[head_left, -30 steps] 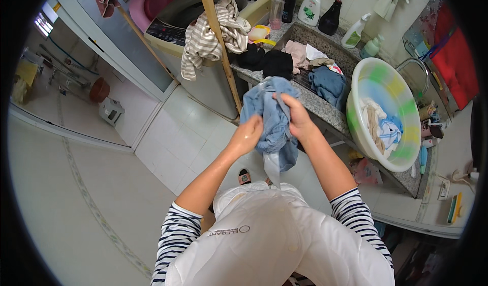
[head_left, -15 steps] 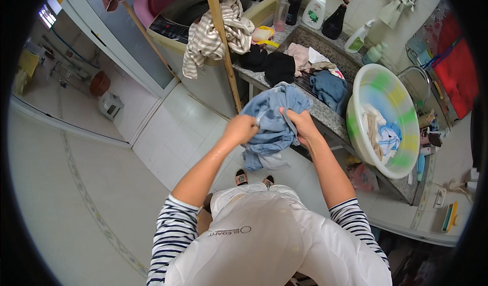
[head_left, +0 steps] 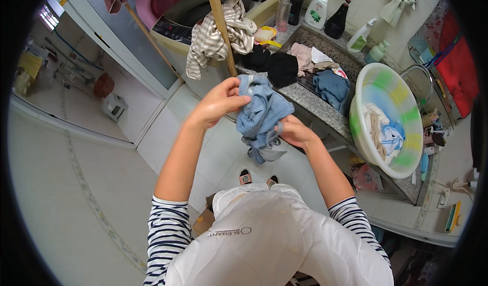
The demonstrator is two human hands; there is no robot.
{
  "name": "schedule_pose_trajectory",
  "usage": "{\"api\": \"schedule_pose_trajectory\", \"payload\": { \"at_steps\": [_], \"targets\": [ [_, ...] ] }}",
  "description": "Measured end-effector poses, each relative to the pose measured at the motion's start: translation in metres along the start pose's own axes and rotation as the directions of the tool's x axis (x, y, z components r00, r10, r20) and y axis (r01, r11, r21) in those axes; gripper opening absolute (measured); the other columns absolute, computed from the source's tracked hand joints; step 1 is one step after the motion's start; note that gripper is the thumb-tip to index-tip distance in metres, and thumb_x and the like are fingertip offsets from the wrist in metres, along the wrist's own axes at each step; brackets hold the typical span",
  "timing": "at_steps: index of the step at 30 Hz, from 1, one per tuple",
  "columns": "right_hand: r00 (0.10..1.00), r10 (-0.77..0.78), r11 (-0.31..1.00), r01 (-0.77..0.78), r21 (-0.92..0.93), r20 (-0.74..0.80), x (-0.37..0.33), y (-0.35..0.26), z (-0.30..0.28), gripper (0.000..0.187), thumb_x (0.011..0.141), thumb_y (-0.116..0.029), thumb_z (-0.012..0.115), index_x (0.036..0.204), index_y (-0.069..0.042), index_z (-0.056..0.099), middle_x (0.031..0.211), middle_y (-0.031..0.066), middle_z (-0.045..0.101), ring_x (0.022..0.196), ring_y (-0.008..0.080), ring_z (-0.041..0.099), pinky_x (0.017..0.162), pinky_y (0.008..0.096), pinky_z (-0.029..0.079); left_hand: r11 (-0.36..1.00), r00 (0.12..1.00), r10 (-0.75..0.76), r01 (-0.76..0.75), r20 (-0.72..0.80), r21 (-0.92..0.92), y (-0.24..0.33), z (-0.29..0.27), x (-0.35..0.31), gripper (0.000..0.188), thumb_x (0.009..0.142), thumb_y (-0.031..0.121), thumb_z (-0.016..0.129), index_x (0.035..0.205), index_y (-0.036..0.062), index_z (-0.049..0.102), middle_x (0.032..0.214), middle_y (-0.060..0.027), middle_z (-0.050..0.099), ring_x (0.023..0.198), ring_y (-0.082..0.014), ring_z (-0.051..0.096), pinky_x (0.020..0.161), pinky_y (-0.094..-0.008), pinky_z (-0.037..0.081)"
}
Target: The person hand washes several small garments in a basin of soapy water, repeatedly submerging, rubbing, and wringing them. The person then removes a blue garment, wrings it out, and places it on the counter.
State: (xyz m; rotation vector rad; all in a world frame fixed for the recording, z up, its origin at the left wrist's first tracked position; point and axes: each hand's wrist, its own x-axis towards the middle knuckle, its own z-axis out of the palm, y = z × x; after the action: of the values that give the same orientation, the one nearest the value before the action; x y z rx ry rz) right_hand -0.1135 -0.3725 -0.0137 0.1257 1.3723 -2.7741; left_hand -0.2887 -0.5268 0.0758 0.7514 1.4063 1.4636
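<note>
A bunched light-blue denim garment [head_left: 262, 110] hangs in the air before me, over the floor. A waistband-like edge shows at its top, and a loose cord and a greyish patch of cloth show low down. My left hand [head_left: 221, 103] grips the upper left edge between thumb and fingers. Lower on the garment's right side, my right hand [head_left: 297, 132] is closed on the cloth; its fingertips are partly hidden. Beyond the garment, black clothes [head_left: 282, 69], a pink cloth [head_left: 302, 57] and a darker blue garment [head_left: 331, 88] lie at the stone sink.
A large green-and-white basin [head_left: 359, 133] holding clothes stands tilted on the counter at right. A wooden pole [head_left: 219, 24] rises beside the washing machine [head_left: 168, 32], with a striped cloth [head_left: 211, 44] draped there. Several bottles [head_left: 316, 11] line the sink's back edge.
My left hand has moved up and left with the garment's edge, turning so its thumb shows. My right hand has shifted lower on the cloth. The garment hangs longer and narrower.
</note>
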Motion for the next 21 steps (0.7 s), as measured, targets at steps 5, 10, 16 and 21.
{"api": "schedule_pose_trajectory", "payload": {
  "at_steps": [5,10,16,21],
  "targets": [
    [0.976,0.048,0.996,-0.062,0.060,0.210,0.009,-0.005,0.018,0.068,0.076,-0.008,0.057,0.136,0.002,0.027,0.135,0.0092,0.038,0.121,0.0192,0.040,0.102,0.0343,0.029,0.933,0.987,0.157,-0.140,-0.026,0.331,-0.023,0.010,0.001,0.055,0.073,0.001,0.067,0.124,-0.0018,0.046,0.095,-0.0035,0.055,0.083,-0.0090,0.051,0.075,-0.0224,0.044],
    [0.985,0.157,0.987,-0.154,-0.044,0.067,-0.010,-0.005,0.006,0.055,0.082,-0.021,0.061,0.128,0.002,0.041,0.126,0.0098,0.048,0.116,0.0187,0.045,0.100,0.0326,0.032,0.966,0.951,0.218,-0.177,-0.221,0.191,-0.019,0.003,-0.003,0.040,0.072,0.007,0.069,0.109,-0.0033,0.055,0.082,-0.0007,0.055,0.075,-0.0098,0.051,0.070,-0.0237,0.044],
    [0.955,-0.047,0.964,-0.034,-0.265,-0.293,0.019,0.007,0.031,0.048,0.081,-0.020,0.065,0.121,0.001,0.048,0.115,0.0069,0.055,0.105,0.0150,0.051,0.092,0.0287,0.037,0.946,0.948,0.208,-0.132,-0.241,0.295,-0.030,0.017,0.011,0.024,0.081,0.022,0.067,0.092,0.0027,0.058,0.082,0.0009,0.059,0.070,-0.0056,0.051,0.064,-0.0206,0.043],
    [0.917,-0.135,0.988,0.151,0.014,-0.375,0.009,0.008,0.007,0.043,0.080,-0.005,0.059,0.121,0.001,0.048,0.118,0.0070,0.054,0.108,0.0176,0.051,0.094,0.0300,0.038,0.888,0.949,0.032,0.116,-0.312,0.445,-0.026,-0.028,0.003,0.032,0.078,0.021,0.069,0.097,0.0024,0.052,0.082,-0.0047,0.061,0.068,-0.0134,0.059,0.061,-0.0263,0.048]
  ]
}}
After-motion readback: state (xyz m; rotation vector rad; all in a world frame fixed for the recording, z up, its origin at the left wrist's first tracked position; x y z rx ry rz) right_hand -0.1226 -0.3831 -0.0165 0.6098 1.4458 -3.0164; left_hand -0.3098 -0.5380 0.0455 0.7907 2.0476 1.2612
